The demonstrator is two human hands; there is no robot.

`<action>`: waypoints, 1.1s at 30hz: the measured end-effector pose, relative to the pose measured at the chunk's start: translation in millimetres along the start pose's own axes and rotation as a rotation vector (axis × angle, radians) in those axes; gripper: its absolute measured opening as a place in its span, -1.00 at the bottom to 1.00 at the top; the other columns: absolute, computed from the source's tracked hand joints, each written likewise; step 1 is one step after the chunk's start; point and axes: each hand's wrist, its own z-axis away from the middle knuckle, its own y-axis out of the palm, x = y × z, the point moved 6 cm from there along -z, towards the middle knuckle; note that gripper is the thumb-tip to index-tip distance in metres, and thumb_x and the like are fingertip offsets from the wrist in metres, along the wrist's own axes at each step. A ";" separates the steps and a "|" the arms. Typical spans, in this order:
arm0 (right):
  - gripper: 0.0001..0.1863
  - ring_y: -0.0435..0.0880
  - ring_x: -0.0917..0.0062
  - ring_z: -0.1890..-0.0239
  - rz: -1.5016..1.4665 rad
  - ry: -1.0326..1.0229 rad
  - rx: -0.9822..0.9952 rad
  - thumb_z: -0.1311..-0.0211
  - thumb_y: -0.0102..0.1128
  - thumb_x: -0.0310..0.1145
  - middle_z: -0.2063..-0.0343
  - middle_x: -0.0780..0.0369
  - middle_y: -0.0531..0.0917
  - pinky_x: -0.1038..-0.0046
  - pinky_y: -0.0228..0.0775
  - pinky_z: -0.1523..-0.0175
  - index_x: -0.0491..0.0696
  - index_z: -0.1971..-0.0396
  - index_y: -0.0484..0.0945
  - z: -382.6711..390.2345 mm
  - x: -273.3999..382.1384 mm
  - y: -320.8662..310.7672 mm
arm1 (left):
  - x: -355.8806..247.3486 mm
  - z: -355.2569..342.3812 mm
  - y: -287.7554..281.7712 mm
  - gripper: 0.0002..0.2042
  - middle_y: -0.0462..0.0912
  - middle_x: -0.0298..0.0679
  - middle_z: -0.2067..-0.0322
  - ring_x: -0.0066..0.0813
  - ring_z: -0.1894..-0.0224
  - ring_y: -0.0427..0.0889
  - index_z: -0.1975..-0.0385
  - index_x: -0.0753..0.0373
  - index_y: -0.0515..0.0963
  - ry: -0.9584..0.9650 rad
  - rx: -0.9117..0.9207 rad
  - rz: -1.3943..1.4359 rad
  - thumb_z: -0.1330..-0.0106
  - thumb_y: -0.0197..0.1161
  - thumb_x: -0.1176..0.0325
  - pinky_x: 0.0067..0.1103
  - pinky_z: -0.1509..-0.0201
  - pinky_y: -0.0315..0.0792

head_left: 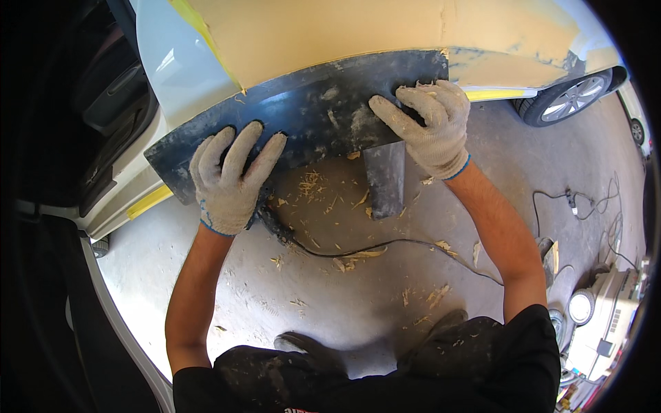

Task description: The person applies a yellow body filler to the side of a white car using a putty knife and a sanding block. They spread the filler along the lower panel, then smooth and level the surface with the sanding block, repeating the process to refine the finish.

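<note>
Pressing both gloved hands flat on a long dark sanding board (310, 113), I hold it against the side of a car (310, 34) whose panel is coated in yellow filler. My left hand (231, 175) lies on the board's lower left part, fingers spread and open, palm down, the fingertips reaching up over the dusty surface. My right hand (427, 127) sits on the right part, fingers curled over the board's upper edge, so it grips there rather than lying flat. The board runs slanted, its left end lower than its right, and it covers the lower edge of the filler (its face is smeared with pale dust). Strips of yellow tape (148, 201) show along the car's sill at the left, and again beyond my right hand. Below the board a dark block (385, 180) hangs down. On the concrete floor (344, 303) lie yellowish shavings (310, 184), and a black cable (385, 244) snakes across beneath my arms. A wheel (568, 96) of the car shows at the upper right, and pale machines (606, 323) stand at the right edge
</note>
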 end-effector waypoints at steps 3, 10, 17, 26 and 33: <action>-0.53 0.56 0.47 0.02 0.017 0.017 -0.007 -0.02 0.65 -0.32 0.02 0.47 0.60 0.29 0.53 -0.05 0.49 0.05 0.86 -1.5 2.5 -0.6 | 1.5 -0.1 1.7 -0.58 0.56 -0.52 -0.31 -0.26 -0.37 0.39 -0.22 -0.38 0.74 0.011 -0.008 -0.005 -0.40 0.44 0.27 -0.31 -0.47 0.38; -0.57 0.62 0.52 0.13 -0.024 -0.003 -0.037 0.00 0.68 -0.33 0.08 0.46 0.62 0.36 0.52 0.19 0.47 0.11 0.88 -0.2 -1.2 7.5 | 0.1 -0.3 14.7 -0.56 0.57 -0.55 -0.29 -0.26 -0.33 0.42 -0.21 -0.44 0.74 -0.004 -0.005 -0.055 -0.36 0.46 0.25 -0.33 -0.40 0.41; -0.51 0.61 0.50 0.06 -0.059 0.015 -0.020 0.00 0.59 -0.38 0.06 0.47 0.63 0.35 0.52 0.11 0.46 0.04 0.87 23.7 5.5 21.0 | -7.4 18.9 36.2 -0.55 0.58 -0.57 -0.28 -0.27 -0.29 0.45 -0.21 -0.46 0.73 -0.002 -0.061 -0.031 -0.37 0.45 0.27 -0.32 -0.34 0.45; -0.53 0.59 0.42 0.02 -0.056 0.026 0.045 -0.02 0.60 -0.41 0.06 0.41 0.63 0.28 0.48 -0.10 0.41 0.05 0.89 4.8 14.1 -13.5 | -6.6 13.4 -0.4 -0.55 0.63 -0.45 -0.31 -0.20 -0.37 0.47 -0.19 -0.29 0.78 0.029 -0.039 0.031 -0.31 0.50 0.35 -0.25 -0.44 0.43; -0.36 0.63 0.49 0.07 -0.088 -0.023 0.053 -0.06 0.46 -0.43 0.04 0.47 0.64 0.41 0.53 -0.08 0.50 -0.16 0.80 44.2 -1.8 39.3 | -5.9 24.1 52.5 -0.53 0.57 -0.53 -0.27 -0.26 -0.30 0.45 -0.21 -0.38 0.76 0.062 -0.137 -0.050 -0.31 0.55 0.28 -0.31 -0.36 0.47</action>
